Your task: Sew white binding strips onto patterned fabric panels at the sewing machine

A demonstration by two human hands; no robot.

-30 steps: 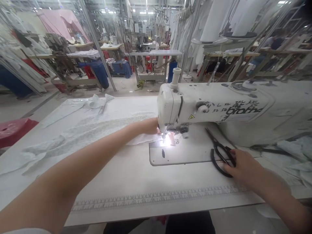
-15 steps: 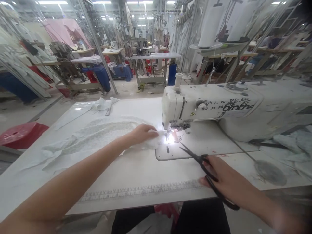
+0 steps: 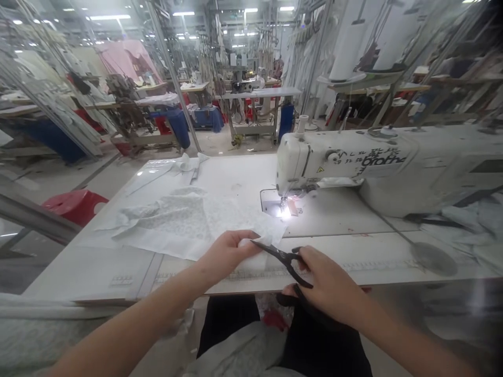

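My left hand (image 3: 231, 248) pinches the near edge of a pale patterned fabric piece (image 3: 176, 212) that lies spread over the white sewing table (image 3: 94, 272). In my right hand (image 3: 324, 283) is a pair of black scissors (image 3: 288, 262), with fingers through the handle loops. The scissor tips reach the fabric edge right beside my left fingertips; whether they are cutting into it I cannot tell. Behind the hands stands a white sewing machine (image 3: 338, 157), its lamp lit over the needle area. The fabric's right corner lies in front of the needle plate (image 3: 269, 204).
A printed ruler strip (image 3: 259, 275) runs along the table's front edge. Small fabric scraps (image 3: 184, 163) lie at the back left, and more cloth (image 3: 463, 225) is heaped at the right. A red stool (image 3: 74, 206) stands left of the table. Thread cones (image 3: 348, 50) rise behind the machine.
The left hand has drawn the fabric away from the needle, towards the front edge. The scissors have moved left, bringing their tips to the fabric. The view has shifted a little left.
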